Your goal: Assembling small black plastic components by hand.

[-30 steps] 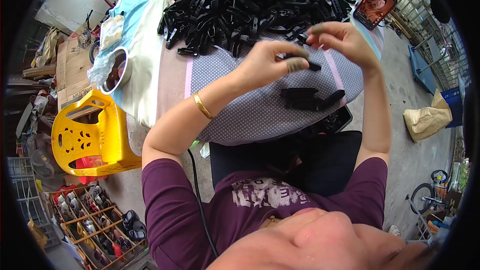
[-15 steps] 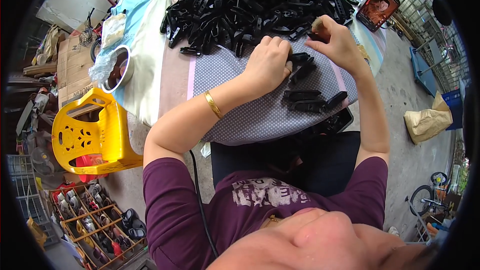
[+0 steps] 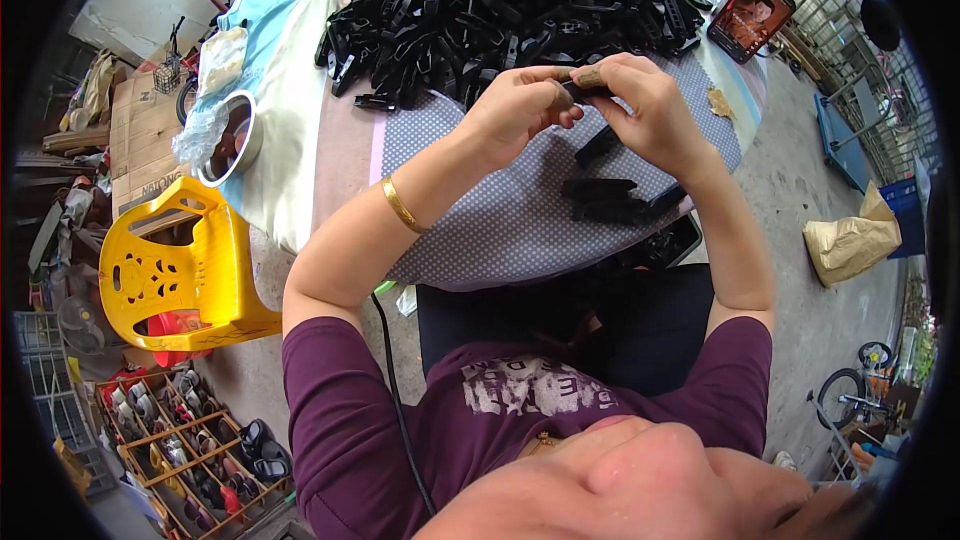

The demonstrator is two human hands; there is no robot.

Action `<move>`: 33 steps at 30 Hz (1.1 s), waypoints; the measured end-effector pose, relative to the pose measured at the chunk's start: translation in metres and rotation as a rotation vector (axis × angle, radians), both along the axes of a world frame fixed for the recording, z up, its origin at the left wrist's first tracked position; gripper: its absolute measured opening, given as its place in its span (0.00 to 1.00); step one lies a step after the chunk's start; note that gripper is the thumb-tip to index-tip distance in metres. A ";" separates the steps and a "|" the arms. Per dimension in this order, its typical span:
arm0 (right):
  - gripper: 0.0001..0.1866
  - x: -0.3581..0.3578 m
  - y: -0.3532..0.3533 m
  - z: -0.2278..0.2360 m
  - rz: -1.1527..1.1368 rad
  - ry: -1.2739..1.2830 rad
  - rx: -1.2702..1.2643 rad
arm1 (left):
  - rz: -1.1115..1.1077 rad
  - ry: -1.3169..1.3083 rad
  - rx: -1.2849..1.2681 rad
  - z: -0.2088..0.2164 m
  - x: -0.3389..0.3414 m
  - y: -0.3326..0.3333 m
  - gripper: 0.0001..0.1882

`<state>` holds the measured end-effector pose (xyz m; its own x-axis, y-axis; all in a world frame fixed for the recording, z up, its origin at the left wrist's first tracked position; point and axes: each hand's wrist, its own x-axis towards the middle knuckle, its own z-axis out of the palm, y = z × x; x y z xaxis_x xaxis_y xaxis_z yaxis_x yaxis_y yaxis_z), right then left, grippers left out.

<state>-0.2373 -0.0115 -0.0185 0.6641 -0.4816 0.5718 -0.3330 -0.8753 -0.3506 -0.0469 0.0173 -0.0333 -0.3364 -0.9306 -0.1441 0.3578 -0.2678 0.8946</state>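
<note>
My left hand (image 3: 518, 112) and my right hand (image 3: 645, 108) meet above the dotted grey cloth (image 3: 450, 210). Between their fingertips is a small black plastic piece (image 3: 573, 90), mostly covered by the fingers. Both hands are closed on it; its exact kind is hidden. Brownish coverings wrap some fingertips. Just beyond the hands lies a large heap of black plastic clip-like parts (image 3: 500, 15). Nearer to me, several similar black pieces (image 3: 605, 202) lie grouped by the table's front edge, and another black piece (image 3: 597, 147) rests under my right hand.
A phone (image 3: 752, 15) leans at the table's far right. On the left side stands a metal bowl (image 3: 252, 145) with a plastic bag beside it. A yellow plastic chair (image 3: 225, 270) is left of the table, a shoe rack (image 3: 190, 450) below it. A paper bag (image 3: 850, 245) sits on the floor at right.
My hands were apart, the left one low over the black pieces, the right one near the heap. They have come together at the fingertips around a black piece.
</note>
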 end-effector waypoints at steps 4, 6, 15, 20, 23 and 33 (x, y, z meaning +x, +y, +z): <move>0.21 0.005 0.009 0.005 -0.089 0.033 -0.127 | 0.016 -0.122 -0.129 -0.003 0.002 0.001 0.15; 0.22 0.005 0.007 0.004 -0.081 0.018 -0.112 | 0.039 -0.239 -0.201 -0.003 0.002 0.001 0.15; 0.16 -0.006 -0.006 0.003 0.040 -0.172 0.140 | 0.190 -0.538 -0.561 0.007 -0.005 0.009 0.17; 0.16 -0.006 -0.001 0.007 -0.034 -0.128 -0.128 | 0.180 -0.434 -0.608 0.011 -0.002 0.008 0.18; 0.19 -0.006 0.000 0.009 -0.033 -0.056 -0.174 | 0.146 -0.371 -0.525 0.012 -0.002 0.007 0.19; 0.17 -0.010 0.007 0.017 -0.035 -0.129 0.703 | 0.231 -0.687 -0.843 0.021 -0.005 0.016 0.23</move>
<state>-0.2470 -0.0047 -0.0012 0.5898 -0.7846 0.1912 -0.2742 -0.4173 -0.8664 -0.0516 0.0333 -0.0120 -0.2335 -0.8486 0.4748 -0.3212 0.5282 0.7860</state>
